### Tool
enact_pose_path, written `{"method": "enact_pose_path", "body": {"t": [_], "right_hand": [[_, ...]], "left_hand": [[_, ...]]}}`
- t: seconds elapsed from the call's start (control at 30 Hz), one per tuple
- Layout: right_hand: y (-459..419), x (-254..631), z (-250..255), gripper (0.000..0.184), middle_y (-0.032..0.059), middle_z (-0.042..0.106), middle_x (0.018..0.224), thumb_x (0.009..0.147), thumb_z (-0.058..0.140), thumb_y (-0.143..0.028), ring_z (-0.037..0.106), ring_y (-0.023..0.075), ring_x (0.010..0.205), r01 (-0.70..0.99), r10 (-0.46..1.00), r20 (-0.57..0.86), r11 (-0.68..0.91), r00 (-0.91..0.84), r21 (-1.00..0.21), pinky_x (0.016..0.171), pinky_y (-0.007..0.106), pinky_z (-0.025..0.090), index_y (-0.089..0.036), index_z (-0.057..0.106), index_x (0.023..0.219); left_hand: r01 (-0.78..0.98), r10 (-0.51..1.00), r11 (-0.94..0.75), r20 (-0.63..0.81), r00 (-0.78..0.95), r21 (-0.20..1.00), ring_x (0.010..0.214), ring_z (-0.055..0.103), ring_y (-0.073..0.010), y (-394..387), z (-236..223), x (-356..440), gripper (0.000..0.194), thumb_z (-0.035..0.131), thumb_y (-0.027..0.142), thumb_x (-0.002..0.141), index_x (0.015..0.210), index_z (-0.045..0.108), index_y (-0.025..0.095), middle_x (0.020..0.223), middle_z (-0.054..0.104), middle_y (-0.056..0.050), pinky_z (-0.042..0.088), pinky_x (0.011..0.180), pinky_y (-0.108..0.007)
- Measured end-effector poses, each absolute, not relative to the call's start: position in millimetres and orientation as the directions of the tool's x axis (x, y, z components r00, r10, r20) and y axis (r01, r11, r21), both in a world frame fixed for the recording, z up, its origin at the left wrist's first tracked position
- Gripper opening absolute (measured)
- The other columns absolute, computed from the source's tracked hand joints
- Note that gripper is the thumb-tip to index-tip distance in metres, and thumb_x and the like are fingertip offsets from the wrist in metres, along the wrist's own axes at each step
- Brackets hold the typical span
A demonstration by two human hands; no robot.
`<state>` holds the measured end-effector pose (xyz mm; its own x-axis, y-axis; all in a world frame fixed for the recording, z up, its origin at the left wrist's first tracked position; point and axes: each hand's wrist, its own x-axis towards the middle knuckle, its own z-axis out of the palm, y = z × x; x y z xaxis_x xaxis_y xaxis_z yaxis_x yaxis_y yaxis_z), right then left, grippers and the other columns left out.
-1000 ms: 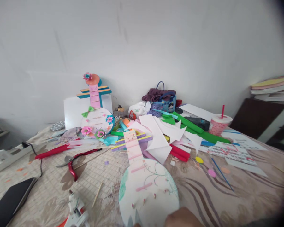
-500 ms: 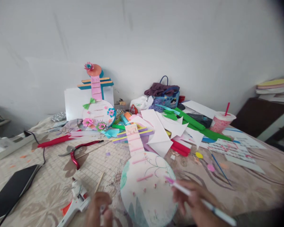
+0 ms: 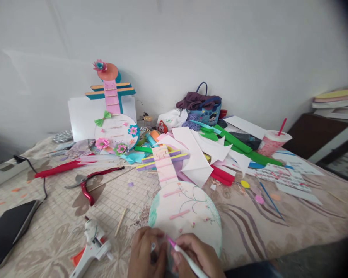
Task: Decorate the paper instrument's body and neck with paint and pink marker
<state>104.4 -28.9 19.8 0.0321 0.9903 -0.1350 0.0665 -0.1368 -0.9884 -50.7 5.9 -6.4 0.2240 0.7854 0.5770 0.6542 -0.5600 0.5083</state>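
- Near centre, my right hand (image 3: 201, 251) pinches a pink-tipped pen (image 3: 189, 260) low, likely for control.
- My left hand (image 3: 142, 249) curls close by, contents unclear.
- Beyond, the painted disc (image 3: 195, 204) lies flat.

Pink-tipped white pen (image 3: 188, 258), tilted, seemingly over round white board (image 3: 201, 239), patterned

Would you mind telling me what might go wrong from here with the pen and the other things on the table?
The pink tip of the pen in the right hand is close to the white disc, so a slip might leave a stray mark. The cup stands beside loose papers; a knock could wet them.
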Motion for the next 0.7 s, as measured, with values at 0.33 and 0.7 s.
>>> {"method": "enact_pose_path", "body": {"t": [0.33,0.7], "right_hand": [[-27.5,102.6,25.6,0.014,0.0033,0.063,0.061,0.078,0.052,-0.031,0.057,0.0114,0.049,0.279,0.998,-0.015,-0.030,0.053,-0.960,0.047,0.017,0.042,-0.019,0.059,0.075],[-27.2,108.8,21.5,0.015,0.0024,0.064,0.067,0.078,0.048,-0.024,0.056,0.0104,0.055,0.457,0.988,0.142,0.157,-0.068,-0.875,0.055,0.018,0.044,-0.018,0.060,0.086]], "left_hand": [[0.632,0.860,-0.430,0.506,0.069,0.644,0.075,0.058,-0.0153,3.1,-4.2,-37.9,0.003,0.056,0.025,0.080,0.078,0.055,0.022,0.075,0.061,0.000,0.046,0.068,-0.028],[0.617,0.854,-0.463,0.506,0.120,0.637,0.074,0.057,-0.0119,2.9,-4.7,-40.4,0.010,0.055,0.019,0.081,0.076,0.048,0.023,0.076,0.058,0.002,0.049,0.064,-0.023]]}}
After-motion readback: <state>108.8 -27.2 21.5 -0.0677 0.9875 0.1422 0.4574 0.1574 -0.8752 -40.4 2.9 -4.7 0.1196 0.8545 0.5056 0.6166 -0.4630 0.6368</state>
